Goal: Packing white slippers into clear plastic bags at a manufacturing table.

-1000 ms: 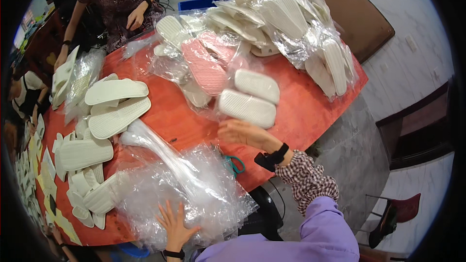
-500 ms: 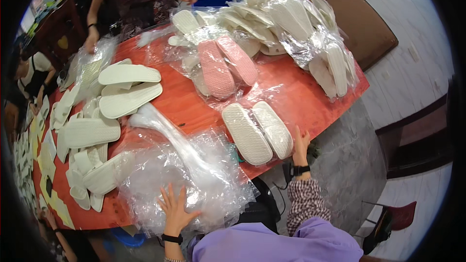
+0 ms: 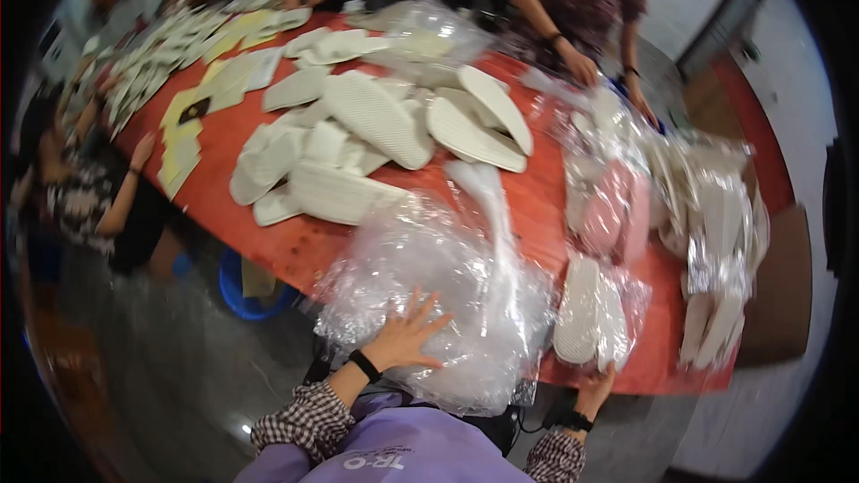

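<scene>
My left hand (image 3: pixel 410 338) lies with spread fingers on a loose pile of clear plastic bags (image 3: pixel 420 259) at the table's near edge. It grips nothing. My right hand (image 3: pixel 596 386) is at the near end of a bagged pair of white slippers (image 3: pixel 577 309). Its visible fingers point up, apparently touching the bag; part of the hand is blurred. A twisted strand of clear plastic (image 3: pixel 492 215) runs from the pile toward the far side. Beyond the pile lie several loose white slippers (image 3: pixel 376 116), soles up or on their sides. A bagged pink pair (image 3: pixel 617 210) lies behind the white pair.
More bagged white slippers (image 3: pixel 720 215) are heaped at the right end of the red table (image 3: pixel 295 255). Yellow sheets (image 3: pixel 179 139) and many slippers cover the left end. A person (image 3: pixel 573 9) works across the table, others at the left. A blue bucket (image 3: pixel 240 291) stands below.
The view has turned left, so the table's things appear farther right. My left hand stays spread on the bags. My right hand has gone from beside the bagged white slippers to their near end.
</scene>
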Motion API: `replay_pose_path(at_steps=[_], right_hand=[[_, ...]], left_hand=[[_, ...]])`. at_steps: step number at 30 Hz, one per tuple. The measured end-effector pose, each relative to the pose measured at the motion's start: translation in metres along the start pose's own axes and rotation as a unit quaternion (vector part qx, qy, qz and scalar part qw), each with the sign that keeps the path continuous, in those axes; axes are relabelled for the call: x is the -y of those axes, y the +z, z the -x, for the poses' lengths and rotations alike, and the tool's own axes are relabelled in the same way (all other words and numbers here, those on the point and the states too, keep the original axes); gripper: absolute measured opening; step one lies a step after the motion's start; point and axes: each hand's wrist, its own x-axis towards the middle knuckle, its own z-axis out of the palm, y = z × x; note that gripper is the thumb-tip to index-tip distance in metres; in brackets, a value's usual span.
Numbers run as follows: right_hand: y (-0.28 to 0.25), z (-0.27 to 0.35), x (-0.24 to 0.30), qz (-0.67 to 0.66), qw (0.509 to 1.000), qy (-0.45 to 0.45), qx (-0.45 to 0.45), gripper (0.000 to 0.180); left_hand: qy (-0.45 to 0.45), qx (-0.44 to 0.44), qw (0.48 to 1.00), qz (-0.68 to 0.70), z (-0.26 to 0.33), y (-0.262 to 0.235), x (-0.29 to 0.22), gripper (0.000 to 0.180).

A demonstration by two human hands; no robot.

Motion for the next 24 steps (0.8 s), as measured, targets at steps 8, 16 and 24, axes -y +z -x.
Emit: replay_pose_path(at_steps=[8, 16, 24], right_hand=[[0.190, 0.098, 0.106, 0.418, 0.782, -0.428, 0.174, 0.039], [0.452, 0.219, 0.047, 0.243, 0.792, -0.312, 0.465, 0.037], [0.612, 0.199, -0.114, 0.197, 0.803, -0.146, 0.543, 0.021]], left_hand=[[0.016, -0.044, 0.998, 0.033, 0.013, -0.007, 0.004, 0.096], [0.035, -0.277, 0.935, 0.220, 0.010, 0.020, 0.025, 0.089], [0.050, -0.245, 0.941, 0.227, 0.009, 0.005, 0.012, 0.085]])
